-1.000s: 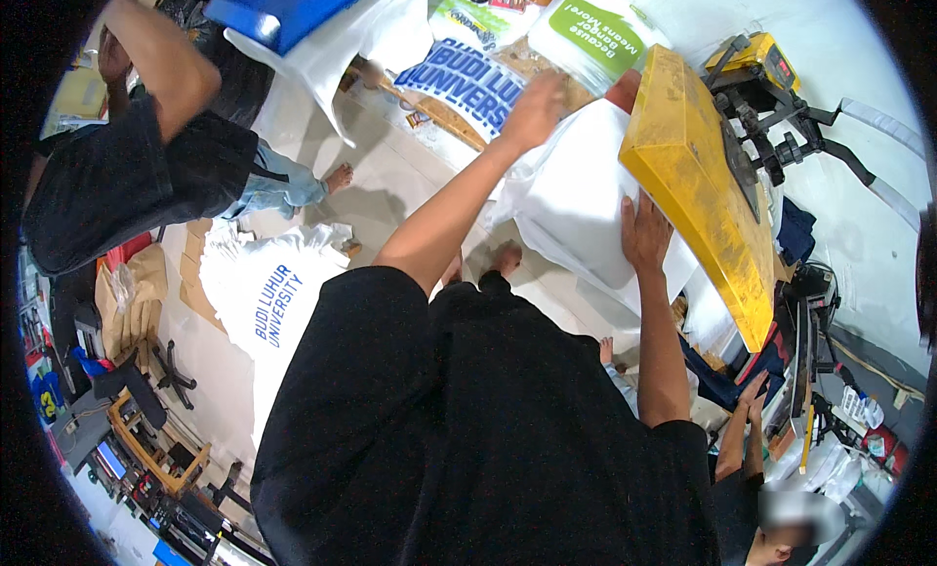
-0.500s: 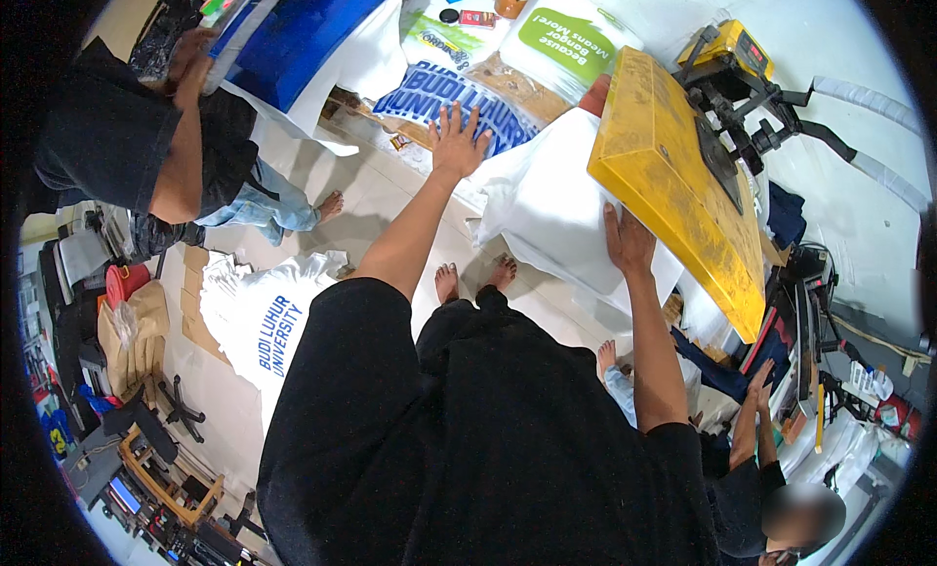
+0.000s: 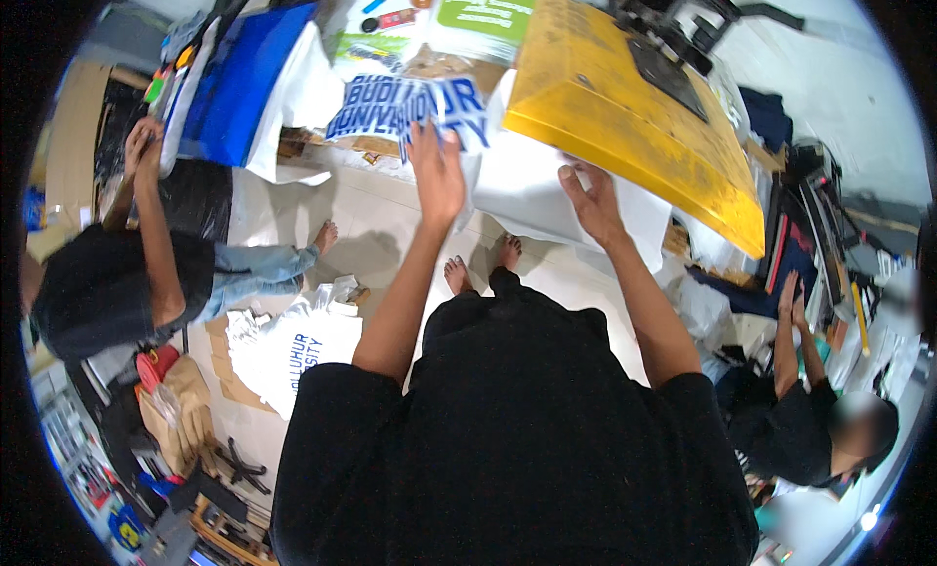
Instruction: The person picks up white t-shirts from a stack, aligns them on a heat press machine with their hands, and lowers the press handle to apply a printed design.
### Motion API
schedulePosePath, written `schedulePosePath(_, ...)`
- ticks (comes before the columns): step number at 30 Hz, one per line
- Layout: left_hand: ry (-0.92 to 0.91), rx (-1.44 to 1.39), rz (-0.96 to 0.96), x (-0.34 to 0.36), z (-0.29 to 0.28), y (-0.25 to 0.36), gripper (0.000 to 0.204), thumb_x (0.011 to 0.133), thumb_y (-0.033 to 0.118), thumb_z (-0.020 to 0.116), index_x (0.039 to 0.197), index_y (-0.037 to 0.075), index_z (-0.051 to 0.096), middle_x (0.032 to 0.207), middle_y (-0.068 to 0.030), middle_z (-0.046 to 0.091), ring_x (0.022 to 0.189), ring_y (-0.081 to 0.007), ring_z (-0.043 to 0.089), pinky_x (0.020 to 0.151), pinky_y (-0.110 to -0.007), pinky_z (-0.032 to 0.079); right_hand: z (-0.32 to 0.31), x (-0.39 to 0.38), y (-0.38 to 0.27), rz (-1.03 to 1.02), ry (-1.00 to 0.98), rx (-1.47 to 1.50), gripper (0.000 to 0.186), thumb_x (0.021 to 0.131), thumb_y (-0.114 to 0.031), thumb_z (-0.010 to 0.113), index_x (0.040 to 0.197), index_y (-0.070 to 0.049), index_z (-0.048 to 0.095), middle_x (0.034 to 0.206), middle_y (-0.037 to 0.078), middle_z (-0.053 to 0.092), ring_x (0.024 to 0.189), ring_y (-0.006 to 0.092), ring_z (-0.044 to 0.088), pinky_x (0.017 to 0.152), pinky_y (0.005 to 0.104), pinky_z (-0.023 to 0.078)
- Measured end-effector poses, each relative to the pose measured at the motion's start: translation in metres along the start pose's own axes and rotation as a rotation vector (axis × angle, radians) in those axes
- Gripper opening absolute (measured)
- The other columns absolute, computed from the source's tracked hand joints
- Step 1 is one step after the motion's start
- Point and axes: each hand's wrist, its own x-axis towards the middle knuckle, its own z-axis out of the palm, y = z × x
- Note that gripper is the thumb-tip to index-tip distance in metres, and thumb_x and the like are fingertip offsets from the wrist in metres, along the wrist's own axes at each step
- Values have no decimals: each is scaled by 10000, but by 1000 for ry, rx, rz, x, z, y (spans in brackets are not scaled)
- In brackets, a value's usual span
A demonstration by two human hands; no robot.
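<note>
My left hand [image 3: 438,181] is at the near edge of a stack of clear sheets with blue lettering [image 3: 363,112]. It holds a blue-lettered transfer sheet [image 3: 467,112] that overlaps the stack and sticks out to its right. The fingertips are partly blurred. My right hand [image 3: 595,210] is open, thumb apart from the fingers, at white fabric [image 3: 532,190] spread below the tilted yellow plate [image 3: 625,88] of a heat press. Part of the fabric is hidden under that plate.
A blue panel [image 3: 249,83] with white cloth stands at the left, beside a co-worker [image 3: 122,283]. White printed shirts [image 3: 293,346] lie on cardboard on the floor. Another co-worker [image 3: 795,410] is at the right. A green-and-white package [image 3: 478,20] lies behind the sheets.
My left hand has gone from lying flat on the lettered stack to holding a sheet at its near edge. My right hand's thumb has spread. The whole view has shifted.
</note>
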Motion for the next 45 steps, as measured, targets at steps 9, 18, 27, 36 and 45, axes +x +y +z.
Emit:
schedulePosePath(9,-449,358,512,-71,54,72,741,1025,509,561,1574,27,437,1630,-306,349,1526,-578,192,1216,-708,106,-59,-37,21,221,410,-1,387,872,-203,845,1120,38,672,871,129,766,674,182,697,635,355,561)
schedulePosePath(18,-292,491,761,-29,39,25,441,975,292,671,1334,37,662,1412,-253,581,1325,-486,511,1123,-586,403,-88,-41,84,87,676,-580,650,884,-403,819,1314,39,612,1309,280,670,1177,436,662,989,494,533)
schedulePosePath(27,-354,298,642,-30,36,9,400,995,212,638,1345,18,639,1449,-281,548,1395,-529,450,1155,-580,389,-61,-82,90,-230,669,-789,525,965,-323,730,1328,42,630,1388,263,617,1311,422,560,1123,509,409)
schedulePosePath(36,-332,275,649,-31,36,7,385,986,197,642,1309,-12,649,1446,-293,567,1396,-546,453,1176,-580,370,-60,-78,108,-190,652,-815,516,985,-328,680,1379,-2,609,1486,218,566,1376,404,512,1168,501,375)
schedulePosePath(45,-307,243,661,-33,35,8,378,972,186,643,1297,-6,656,1421,-276,606,1390,-549,462,1188,-579,351,-61,-81,94,-174,645,-750,501,999,-322,657,1364,19,628,1475,232,585,1391,421,501,1182,504,355)
